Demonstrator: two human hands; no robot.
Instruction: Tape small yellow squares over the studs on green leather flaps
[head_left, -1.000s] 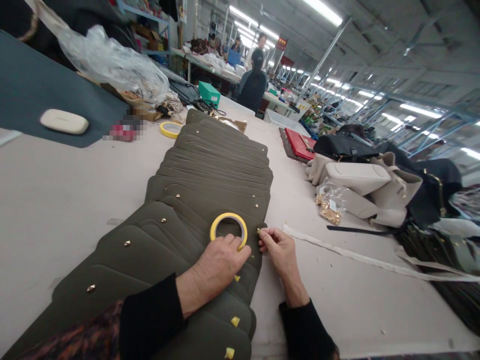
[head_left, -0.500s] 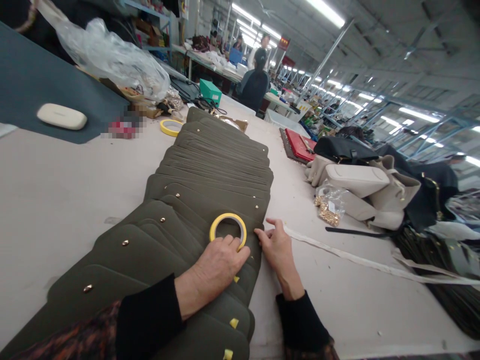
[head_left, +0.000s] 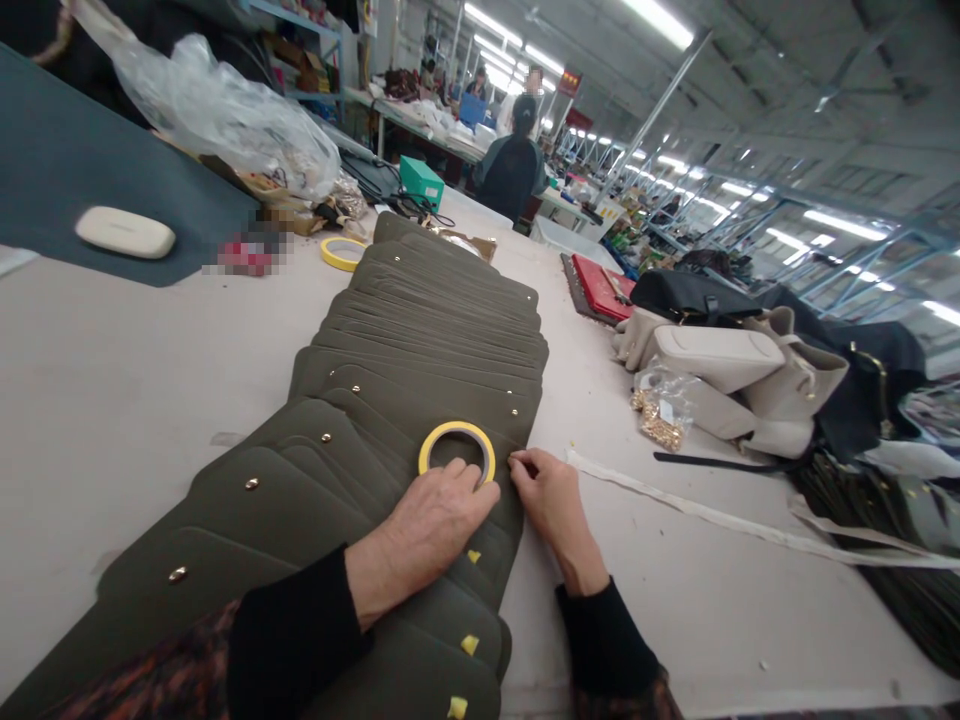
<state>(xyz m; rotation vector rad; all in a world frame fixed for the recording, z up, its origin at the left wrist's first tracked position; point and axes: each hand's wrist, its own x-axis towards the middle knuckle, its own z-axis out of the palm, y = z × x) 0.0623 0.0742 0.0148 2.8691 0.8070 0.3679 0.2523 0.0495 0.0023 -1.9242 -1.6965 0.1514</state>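
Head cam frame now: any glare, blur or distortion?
Head view: ceiling tubes blown out white; head view: far background soft, fine detail lost; head view: wide-angle stretch towards the edges, room leaning; head view: pixelation over the reddish item; head view: left hand and yellow tape roll fairly clear.

The left hand (head_left: 427,525) and right hand (head_left: 553,500) are bare; 2 plain black cuffs (head_left: 296,625) meet dark sleeves (head_left: 195,665) mottled with rust-orange.

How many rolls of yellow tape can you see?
2. One roll is in the left hand, over the dark green panels; the second roll lies on the table, left of their far end. More may be hidden among the clutter.
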